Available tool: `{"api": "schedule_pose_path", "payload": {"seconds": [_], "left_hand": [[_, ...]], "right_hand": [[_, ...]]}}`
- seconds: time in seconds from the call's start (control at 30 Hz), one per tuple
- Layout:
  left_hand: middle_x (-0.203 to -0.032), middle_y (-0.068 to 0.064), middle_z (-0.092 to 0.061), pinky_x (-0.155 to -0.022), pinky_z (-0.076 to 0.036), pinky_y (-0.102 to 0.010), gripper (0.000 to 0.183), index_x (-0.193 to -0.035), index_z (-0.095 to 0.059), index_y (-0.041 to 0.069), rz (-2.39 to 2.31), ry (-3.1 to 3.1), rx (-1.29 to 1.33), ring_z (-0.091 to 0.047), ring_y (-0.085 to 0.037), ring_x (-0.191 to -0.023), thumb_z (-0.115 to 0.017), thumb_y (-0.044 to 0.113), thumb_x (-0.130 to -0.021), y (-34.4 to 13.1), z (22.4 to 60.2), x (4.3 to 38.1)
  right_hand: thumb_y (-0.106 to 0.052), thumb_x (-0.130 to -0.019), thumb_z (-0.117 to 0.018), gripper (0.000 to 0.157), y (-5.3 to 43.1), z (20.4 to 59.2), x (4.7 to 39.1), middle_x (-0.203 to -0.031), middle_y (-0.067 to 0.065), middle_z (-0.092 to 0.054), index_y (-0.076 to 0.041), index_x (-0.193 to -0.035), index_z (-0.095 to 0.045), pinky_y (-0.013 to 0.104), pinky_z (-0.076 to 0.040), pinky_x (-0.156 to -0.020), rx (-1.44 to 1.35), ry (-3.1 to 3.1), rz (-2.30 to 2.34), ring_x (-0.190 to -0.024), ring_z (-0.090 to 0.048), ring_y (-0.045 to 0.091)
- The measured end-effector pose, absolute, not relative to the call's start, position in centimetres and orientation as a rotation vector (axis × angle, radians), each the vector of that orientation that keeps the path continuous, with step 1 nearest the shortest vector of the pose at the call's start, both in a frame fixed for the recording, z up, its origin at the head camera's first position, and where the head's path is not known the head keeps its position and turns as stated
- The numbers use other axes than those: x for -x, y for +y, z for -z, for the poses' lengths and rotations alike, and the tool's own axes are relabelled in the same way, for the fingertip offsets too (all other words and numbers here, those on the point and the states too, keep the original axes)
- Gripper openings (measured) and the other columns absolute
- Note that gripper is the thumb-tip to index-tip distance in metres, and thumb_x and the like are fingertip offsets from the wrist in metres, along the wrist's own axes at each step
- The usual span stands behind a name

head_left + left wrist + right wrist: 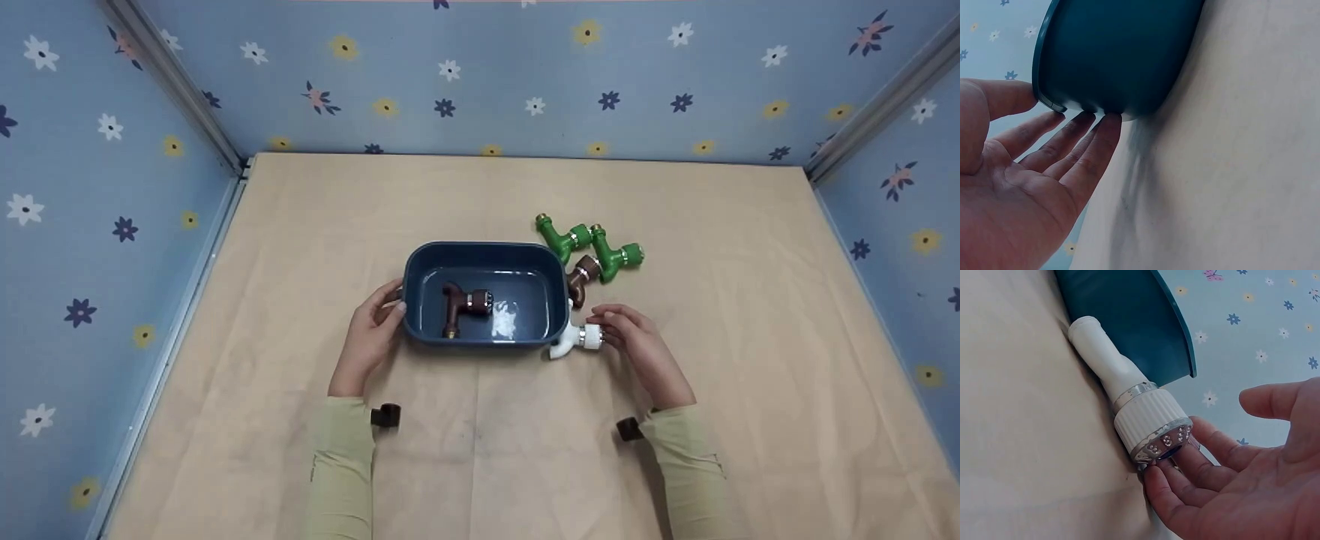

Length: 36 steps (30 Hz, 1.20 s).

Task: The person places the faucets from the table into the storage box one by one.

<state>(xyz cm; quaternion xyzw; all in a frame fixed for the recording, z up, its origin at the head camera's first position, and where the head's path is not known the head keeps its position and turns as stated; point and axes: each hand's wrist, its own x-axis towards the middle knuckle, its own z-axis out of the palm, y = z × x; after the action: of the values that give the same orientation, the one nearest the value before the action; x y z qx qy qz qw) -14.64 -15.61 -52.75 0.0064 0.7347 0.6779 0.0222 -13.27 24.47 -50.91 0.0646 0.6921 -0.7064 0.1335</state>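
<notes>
A dark blue plastic basin [487, 255] stands on the table with a dark brown faucet [454, 309] lying inside. At its left end, my left hand [373, 330] touches the outer wall with nearly straight fingertips [1107, 126], the thumb against the rim. A white faucet [571, 339] lies along the basin's right end. My right hand [637, 341] touches the end of its ribbed white knob [1151, 419] with the fingertips; the thumb stands apart. Just behind, a brown faucet [581, 281] lies beside the basin wall.
Two green faucets [556, 238] [613, 255] lie close together behind the basin's right corner. A beige cloth [480, 450] with creases covers the table. Blue flowered panels [495, 75] enclose the back and both sides. Small black devices [388, 415] sit at both wrists.
</notes>
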Motion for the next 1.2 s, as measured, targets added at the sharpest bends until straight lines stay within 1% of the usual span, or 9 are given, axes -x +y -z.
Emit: {"api": "schedule_pose_path", "payload": {"seconds": [0.2, 0.3, 0.37, 0.47, 0.6, 0.67, 0.8, 1.0, 1.2], "left_hand": [[-0.130, -0.022, -0.051, -0.091, -0.047, -0.027, 0.042, -0.140, -0.046, 0.001, -2.111, 2.268, -0.021, -0.053, -0.035, -0.117, -0.052, 0.003, -0.098, -15.6, 52.8, 14.6], [-0.130, -0.022, -0.051, -0.091, -0.048, -0.028, 0.042, -0.139, -0.047, 0.002, -2.110, 2.266, -0.020, -0.054, -0.034, -0.117, -0.052, 0.003, -0.098, -15.7, 52.9, 14.7], [-0.130, -0.021, -0.051, -0.091, -0.047, -0.029, 0.042, -0.140, -0.046, 0.003, -2.097, 2.272, -0.028, -0.054, -0.033, -0.117, -0.052, 0.004, -0.098, -15.7, 52.8, 14.7], [-0.131, -0.020, -0.051, -0.093, -0.046, -0.030, 0.042, -0.140, -0.046, 0.004, -2.081, 2.290, -0.033, -0.053, -0.032, -0.118, -0.051, 0.004, -0.098, -15.6, 52.8, 14.7], [-0.131, -0.019, -0.052, -0.093, -0.046, -0.032, 0.042, -0.140, -0.046, 0.005, -2.071, 2.307, -0.032, -0.054, -0.031, -0.118, -0.051, 0.005, -0.098, -15.6, 52.8, 14.6], [-0.130, -0.019, -0.052, -0.093, -0.046, -0.032, 0.042, -0.140, -0.046, 0.005, -2.071, 2.309, -0.029, -0.054, -0.030, -0.118, -0.052, 0.005, -0.098, -15.6, 52.8, 14.7], [-0.130, -0.020, -0.052, -0.093, -0.046, -0.032, 0.042, -0.140, -0.046, 0.004, -2.074, 2.307, -0.032, -0.054, -0.031, -0.118, -0.051, 0.005, -0.099, -15.6, 52.9, 14.7], [-0.131, -0.021, -0.052, -0.093, -0.047, -0.030, 0.042, -0.140, -0.046, 0.002, -2.093, 2.299, -0.040, -0.054, -0.032, -0.117, -0.051, 0.003, -0.098, -15.6, 53.0, 14.8], [-0.130, -0.024, -0.052, -0.090, -0.047, -0.026, 0.042, -0.139, -0.046, 0.000, -2.136, 2.258, -0.037, -0.053, -0.037, -0.117, -0.052, 0.001, -0.097, -15.6, 52.6, 14.7]], "right_hand": [[-0.010, -0.102, -0.043, 0.035, 24.6, 51.2, 13.1, -0.123, 0.028, -0.054, 0.014, -0.127, -0.045, 0.036, -0.041, -0.100, -0.175, 2.047, 1.986, -0.108, -0.058, 0.022], [-0.011, -0.100, -0.048, 0.036, 24.8, 51.3, 12.9, -0.125, 0.024, -0.054, 0.011, -0.129, -0.047, 0.037, -0.038, -0.101, -0.170, 2.084, 1.929, -0.109, -0.054, 0.023], [-0.011, -0.099, -0.051, 0.038, 24.9, 51.3, 12.8, -0.126, 0.023, -0.054, 0.009, -0.130, -0.047, 0.036, -0.037, -0.099, -0.162, 2.106, 1.898, -0.109, -0.052, 0.023], [-0.009, -0.097, -0.055, 0.039, 24.9, 51.4, 12.8, -0.127, 0.023, -0.053, 0.009, -0.131, -0.047, 0.032, -0.039, -0.096, -0.140, 2.138, 1.875, -0.111, -0.051, 0.023], [0.000, -0.093, -0.059, 0.040, 24.8, 51.6, 12.8, -0.126, 0.026, -0.054, 0.011, -0.129, -0.047, 0.023, -0.043, -0.093, -0.093, 2.170, 1.874, -0.114, -0.052, 0.025], [0.003, -0.091, -0.060, 0.040, 24.8, 51.7, 12.8, -0.124, 0.026, -0.055, 0.012, -0.128, -0.048, 0.022, -0.043, -0.091, -0.073, 2.182, 1.875, -0.115, -0.052, 0.027], [0.007, -0.087, -0.062, 0.041, 24.8, 51.8, 12.7, -0.122, 0.025, -0.056, 0.012, -0.126, -0.049, 0.022, -0.044, -0.090, -0.039, 2.197, 1.880, -0.114, -0.052, 0.030], [0.011, -0.084, -0.064, 0.047, 25.0, 51.9, 12.6, -0.124, 0.026, -0.055, 0.012, -0.128, -0.048, 0.023, -0.045, -0.092, 0.003, 2.187, 1.873, -0.116, -0.052, 0.032], [0.017, -0.083, -0.059, 0.048, 24.9, 52.0, 12.6, -0.126, 0.026, -0.053, 0.011, -0.129, -0.048, 0.026, -0.045, -0.094, 0.023, 2.177, 1.871, -0.118, -0.051, 0.033]]}}
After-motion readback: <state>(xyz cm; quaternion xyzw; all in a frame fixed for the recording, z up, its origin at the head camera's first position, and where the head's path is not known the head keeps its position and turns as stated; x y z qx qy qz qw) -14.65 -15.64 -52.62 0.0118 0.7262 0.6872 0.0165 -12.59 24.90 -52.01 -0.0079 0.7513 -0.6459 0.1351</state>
